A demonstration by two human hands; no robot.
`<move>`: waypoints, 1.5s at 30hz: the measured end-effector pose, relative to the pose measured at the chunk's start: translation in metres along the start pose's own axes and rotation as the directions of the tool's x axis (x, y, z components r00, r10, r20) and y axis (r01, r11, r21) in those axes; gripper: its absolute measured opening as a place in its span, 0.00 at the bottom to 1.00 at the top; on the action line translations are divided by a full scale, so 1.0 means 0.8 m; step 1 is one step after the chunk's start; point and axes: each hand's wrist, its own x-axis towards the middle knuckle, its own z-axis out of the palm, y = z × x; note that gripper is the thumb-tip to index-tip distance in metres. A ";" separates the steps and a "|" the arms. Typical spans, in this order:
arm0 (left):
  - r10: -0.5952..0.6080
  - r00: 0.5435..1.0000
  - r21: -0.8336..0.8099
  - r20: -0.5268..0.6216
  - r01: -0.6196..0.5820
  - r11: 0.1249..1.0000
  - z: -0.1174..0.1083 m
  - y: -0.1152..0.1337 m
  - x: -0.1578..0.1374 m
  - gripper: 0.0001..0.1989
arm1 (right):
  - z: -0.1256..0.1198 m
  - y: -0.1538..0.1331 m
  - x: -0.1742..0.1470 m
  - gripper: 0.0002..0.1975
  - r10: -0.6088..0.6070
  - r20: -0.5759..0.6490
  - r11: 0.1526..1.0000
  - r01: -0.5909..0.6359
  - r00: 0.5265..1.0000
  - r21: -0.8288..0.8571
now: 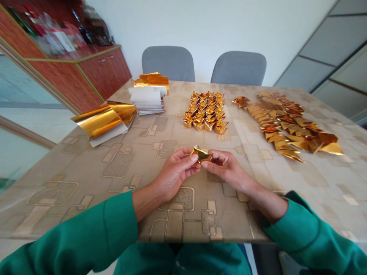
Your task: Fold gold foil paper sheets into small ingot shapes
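A small folded gold foil paper ingot (202,156) is held between both hands, above the table near its front edge. My left hand (181,165) pinches its left end with the thumb on the near face. At the other end, my right hand (226,167) grips with thumb and fingers closed. Parts of the piece are hidden behind the fingers. Beyond the hands stand rows of finished-looking gold paper ingots (205,111), packed close together. To the right lie overlapping flat folded gold paper pieces (286,124) in long fanned rows.
Gold-and-white paper sheets (100,123) lie at the left, and a taller stack of paper (147,99) sits behind them. A patterned cloth covers the table (120,202). Two grey chairs (168,63) stand at the far side, and a wooden cabinet (94,70) is back left.
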 end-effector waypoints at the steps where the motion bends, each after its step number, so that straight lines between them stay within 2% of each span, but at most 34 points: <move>1: 0.009 1.000 0.003 -0.003 -0.009 1.000 0.000 0.000 0.000 0.12 | 0.000 -0.001 0.000 0.18 0.006 0.008 1.000 -0.006 1.000 0.000; 4: 0.044 0.999 0.036 -0.023 -0.043 0.998 0.000 0.000 0.000 0.12 | 0.000 -0.007 -0.001 0.18 0.035 0.013 0.999 -0.035 0.999 -0.010; 6: 0.055 0.998 0.053 -0.022 -0.054 0.997 0.000 0.000 0.000 0.12 | -0.002 -0.011 -0.001 0.20 0.033 -0.034 0.999 -0.034 0.999 -0.025; 11: 0.013 1.000 0.037 0.010 -0.013 0.999 0.000 0.000 -0.002 0.12 | -0.004 -0.016 0.000 0.21 0.002 -0.122 0.999 -0.008 0.992 -0.047; 18: 0.039 0.999 0.029 -0.031 -0.038 0.999 0.001 0.000 -0.002 0.12 | 0.002 -0.009 -0.003 0.21 0.018 -0.033 0.999 -0.019 0.999 -0.051; 21: 0.028 0.999 0.018 -0.027 -0.027 0.999 0.002 -0.001 -0.002 0.12 | 0.004 -0.004 -0.003 0.20 -0.012 -0.035 0.999 0.010 0.999 -0.051; 25: 0.025 0.999 -0.078 0.021 -0.024 0.997 0.006 0.000 -0.004 0.13 | 0.006 -0.004 -0.001 0.20 -0.056 -0.163 0.998 0.057 0.985 -0.001; 29: 0.053 0.999 -0.095 0.007 -0.052 0.994 0.009 -0.001 -0.006 0.11 | 0.012 -0.006 -0.001 0.18 -0.094 -0.255 0.995 0.100 0.962 0.011; 34: 0.064 0.998 -0.102 -0.014 -0.065 0.993 0.008 -0.005 -0.005 0.12 | 0.020 -0.005 -0.004 0.16 -0.137 -0.259 0.991 0.130 0.956 -0.044; 38: 0.117 0.993 -0.085 -0.019 -0.118 0.989 0.008 -0.003 -0.004 0.12 | 0.021 -0.004 -0.006 0.14 -0.164 -0.247 0.985 0.143 0.955 -0.100; 45: 0.243 0.970 0.057 -0.008 -0.243 0.968 0.004 0.005 -0.001 0.11 | 0.021 -0.004 -0.008 0.14 -0.177 -0.156 0.980 0.160 0.972 -0.116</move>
